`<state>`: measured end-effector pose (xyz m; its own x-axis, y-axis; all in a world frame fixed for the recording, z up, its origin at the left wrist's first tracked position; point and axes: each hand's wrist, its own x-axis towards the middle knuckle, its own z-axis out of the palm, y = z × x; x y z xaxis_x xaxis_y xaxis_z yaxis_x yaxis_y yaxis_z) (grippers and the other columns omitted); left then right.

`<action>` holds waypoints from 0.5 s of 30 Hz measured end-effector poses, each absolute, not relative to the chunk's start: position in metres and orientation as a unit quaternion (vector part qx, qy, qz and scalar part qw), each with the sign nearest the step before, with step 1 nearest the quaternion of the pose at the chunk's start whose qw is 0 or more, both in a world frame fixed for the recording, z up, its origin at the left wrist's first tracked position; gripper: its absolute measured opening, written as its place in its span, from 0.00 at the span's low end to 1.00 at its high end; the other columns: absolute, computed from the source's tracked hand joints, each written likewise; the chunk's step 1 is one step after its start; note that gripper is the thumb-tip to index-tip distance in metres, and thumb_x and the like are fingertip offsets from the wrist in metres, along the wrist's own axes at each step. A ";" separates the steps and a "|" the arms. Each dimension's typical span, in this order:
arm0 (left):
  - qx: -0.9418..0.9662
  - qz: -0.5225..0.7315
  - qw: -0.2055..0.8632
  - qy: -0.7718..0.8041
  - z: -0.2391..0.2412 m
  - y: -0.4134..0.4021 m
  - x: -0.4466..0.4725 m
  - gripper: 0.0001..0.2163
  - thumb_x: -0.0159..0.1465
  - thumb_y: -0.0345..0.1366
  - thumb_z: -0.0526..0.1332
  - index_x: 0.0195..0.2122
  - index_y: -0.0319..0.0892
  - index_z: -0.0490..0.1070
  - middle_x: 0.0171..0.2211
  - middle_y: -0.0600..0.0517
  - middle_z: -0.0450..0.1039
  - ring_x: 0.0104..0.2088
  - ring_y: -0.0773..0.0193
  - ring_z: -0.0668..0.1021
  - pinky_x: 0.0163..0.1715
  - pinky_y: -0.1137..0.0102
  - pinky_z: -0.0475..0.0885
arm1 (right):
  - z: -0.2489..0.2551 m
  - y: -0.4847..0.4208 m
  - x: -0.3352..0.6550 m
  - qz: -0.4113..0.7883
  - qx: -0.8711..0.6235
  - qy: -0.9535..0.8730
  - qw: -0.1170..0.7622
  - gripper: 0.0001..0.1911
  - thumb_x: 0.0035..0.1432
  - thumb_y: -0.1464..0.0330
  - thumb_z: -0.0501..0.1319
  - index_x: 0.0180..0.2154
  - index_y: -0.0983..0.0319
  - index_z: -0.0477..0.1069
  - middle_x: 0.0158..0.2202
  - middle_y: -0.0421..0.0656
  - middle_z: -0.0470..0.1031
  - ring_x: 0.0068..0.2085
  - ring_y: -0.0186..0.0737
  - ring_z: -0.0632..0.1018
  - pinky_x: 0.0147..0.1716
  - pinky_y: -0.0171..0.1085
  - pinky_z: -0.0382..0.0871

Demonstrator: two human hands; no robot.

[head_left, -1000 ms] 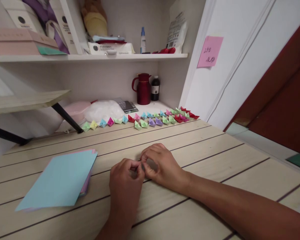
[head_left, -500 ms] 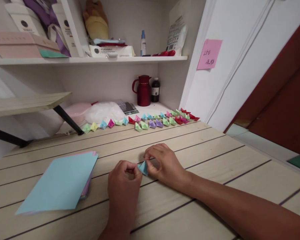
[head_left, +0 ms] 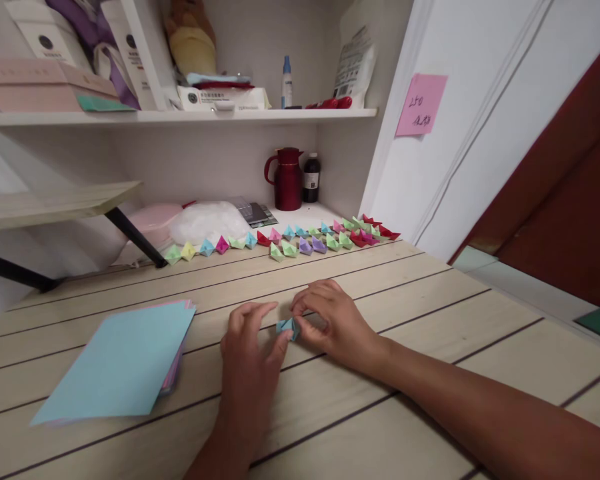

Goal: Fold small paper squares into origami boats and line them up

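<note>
tabletop (head_left: pixel 340 440): carries everything. along its back edge, long row of paper boats (head_left: pixel 290 249), folding apparently done. at left, paper stack (head_left: pixel 120 360), flat, probably left to fold. right hand (head_left: pixel 333 320): grip pinched on right edge of blue paper piece (head_left: pixel 285 328). left hand (head_left: pixel 247 357): grip spread, thumb close by, contact unclear. piece sits between hands, seemingly part-folded.
</note>
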<state>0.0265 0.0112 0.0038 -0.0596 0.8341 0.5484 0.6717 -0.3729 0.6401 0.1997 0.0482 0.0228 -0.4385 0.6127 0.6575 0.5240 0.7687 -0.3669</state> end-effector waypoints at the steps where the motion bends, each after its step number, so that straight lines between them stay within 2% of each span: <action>1: 0.688 0.466 0.080 0.550 0.003 0.011 0.028 0.13 0.56 0.33 0.64 0.43 0.48 0.72 0.46 0.48 0.68 0.49 0.54 0.74 0.51 0.55 0.69 | 0.023 0.047 0.199 0.047 -0.325 -0.853 0.405 0.05 0.53 0.75 0.60 0.31 0.60 0.68 0.34 0.41 0.78 0.38 0.39 0.76 0.47 0.42 0.63; 6: 0.687 0.451 0.057 0.567 0.004 0.009 0.035 0.07 0.54 0.25 0.60 0.30 0.45 0.70 0.43 0.47 0.69 0.50 0.53 0.73 0.50 0.54 0.68 | 0.020 0.044 0.196 0.021 -0.294 -0.875 0.383 0.04 0.57 0.73 0.59 0.33 0.58 0.68 0.36 0.40 0.78 0.38 0.38 0.76 0.53 0.45 0.59; 11: 0.686 0.419 0.059 0.591 0.004 0.009 0.033 0.07 0.54 0.25 0.61 0.28 0.44 0.71 0.43 0.47 0.70 0.49 0.52 0.74 0.48 0.55 0.70 | 0.018 0.043 0.192 0.027 -0.294 -0.880 0.371 0.04 0.57 0.74 0.58 0.33 0.59 0.69 0.36 0.39 0.78 0.38 0.38 0.76 0.53 0.45 0.60; 15: 0.688 0.398 0.053 0.604 0.002 0.009 0.031 0.06 0.55 0.27 0.62 0.28 0.45 0.74 0.41 0.49 0.73 0.44 0.54 0.77 0.45 0.57 0.70 | 0.016 0.046 0.192 0.112 -0.314 -0.857 0.393 0.05 0.55 0.75 0.60 0.32 0.59 0.69 0.35 0.40 0.78 0.39 0.38 0.76 0.49 0.43 0.64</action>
